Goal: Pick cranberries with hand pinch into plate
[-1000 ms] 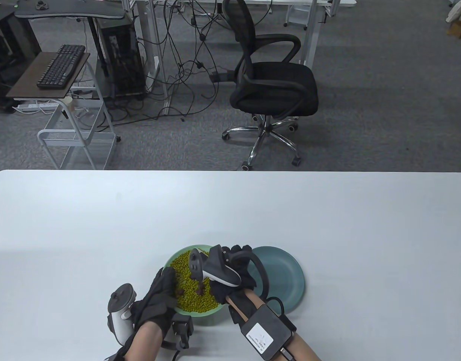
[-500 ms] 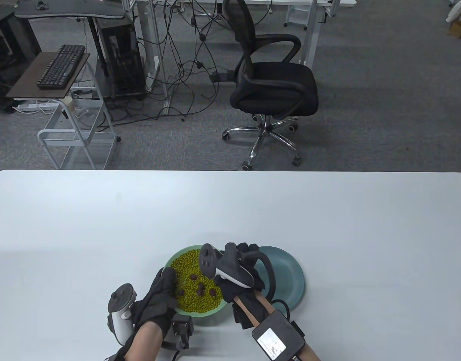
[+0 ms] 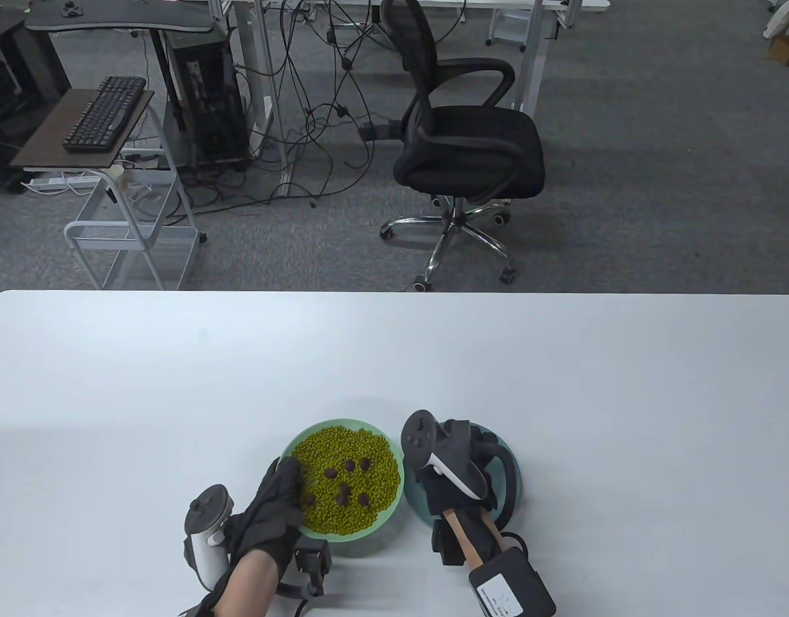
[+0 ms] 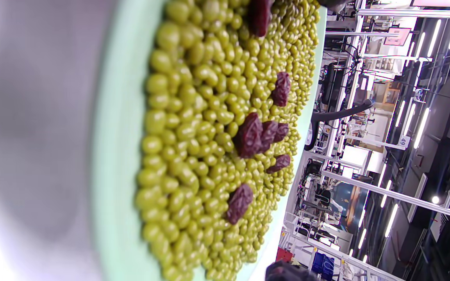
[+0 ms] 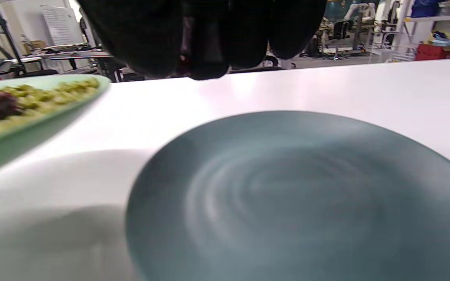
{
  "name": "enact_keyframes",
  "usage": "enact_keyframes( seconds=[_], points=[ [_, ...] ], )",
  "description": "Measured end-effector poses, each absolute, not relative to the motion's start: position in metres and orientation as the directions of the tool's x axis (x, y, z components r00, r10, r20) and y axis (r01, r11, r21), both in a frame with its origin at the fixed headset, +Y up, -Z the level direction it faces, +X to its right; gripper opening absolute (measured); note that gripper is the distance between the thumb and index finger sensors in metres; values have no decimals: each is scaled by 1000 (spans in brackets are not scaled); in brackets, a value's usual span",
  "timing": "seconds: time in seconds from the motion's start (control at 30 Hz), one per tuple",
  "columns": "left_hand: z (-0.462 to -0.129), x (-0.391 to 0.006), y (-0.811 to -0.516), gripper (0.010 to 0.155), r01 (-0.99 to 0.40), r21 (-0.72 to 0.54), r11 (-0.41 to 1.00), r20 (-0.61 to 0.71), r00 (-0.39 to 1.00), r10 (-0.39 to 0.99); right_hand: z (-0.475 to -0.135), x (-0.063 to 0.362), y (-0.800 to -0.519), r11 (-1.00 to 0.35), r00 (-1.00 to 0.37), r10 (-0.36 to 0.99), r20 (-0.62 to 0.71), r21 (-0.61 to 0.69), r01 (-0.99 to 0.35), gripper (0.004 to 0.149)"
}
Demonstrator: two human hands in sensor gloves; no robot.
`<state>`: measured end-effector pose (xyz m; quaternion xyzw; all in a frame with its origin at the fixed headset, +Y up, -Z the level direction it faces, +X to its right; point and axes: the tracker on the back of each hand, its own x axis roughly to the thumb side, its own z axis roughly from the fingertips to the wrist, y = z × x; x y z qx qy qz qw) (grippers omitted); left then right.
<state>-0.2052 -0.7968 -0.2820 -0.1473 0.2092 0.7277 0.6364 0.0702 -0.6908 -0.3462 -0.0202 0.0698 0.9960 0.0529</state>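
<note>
A light green bowl (image 3: 292, 448) heaped with green beans carries several dark red cranberries (image 3: 349, 466) on top; the left wrist view shows these cranberries (image 4: 250, 134) close up. My left hand (image 3: 281, 488) lies with straight fingers across the bowl's left rim. To the bowl's right sits a dark teal plate (image 3: 514, 477), with nothing on the plate (image 5: 287, 195) in the right wrist view. My right hand (image 3: 457, 434) hovers over that plate, mostly under its tracker. Its bunched fingertips (image 5: 209, 66) pinch a small dark red cranberry (image 5: 183, 58), barely visible between them.
The bowl and plate stand near the front edge of a white table (image 3: 561, 373). Beyond the table's far edge are a black office chair (image 3: 465, 148), a wire cart (image 3: 130, 238) and desks with cables.
My right hand has lifted out of the green bowl and moved right, now over the teal plate. More cranberries show in the bowl. The left hand has not moved.
</note>
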Motion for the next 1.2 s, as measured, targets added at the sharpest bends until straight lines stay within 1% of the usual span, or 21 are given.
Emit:
enact_keyframes(
  seconds=[0.17, 0.23, 0.33, 0.67, 0.8, 1.2],
  points=[
    [-282, -205, -797, 52, -988, 119, -100, -480, -145, 865, -346, 83, -710, -984, -992, 89, -91, 148, -101, 51],
    [-282, -205, -797, 52, -988, 119, -102, -481, -147, 864, -347, 88, -717, -983, -993, 56, -106, 167, -73, 50],
    [-282, -205, -797, 52, -988, 119, -100, -481, -145, 864, -347, 92, -721, -983, -991, 67, -118, 159, -86, 51],
    [-282, -205, -797, 52, -988, 119, -96, -481, -142, 865, -350, 97, -733, -979, -989, 41, -141, 194, -69, 51],
    [-282, -205, -797, 52, -988, 118, -97, -481, -142, 865, -350, 99, -735, -977, -988, 41, -150, 202, -71, 53],
    [-282, -205, -797, 52, -988, 118, -97, -481, -142, 865, -348, 106, -728, -975, -981, 93, -170, 183, -124, 56]
  ],
)
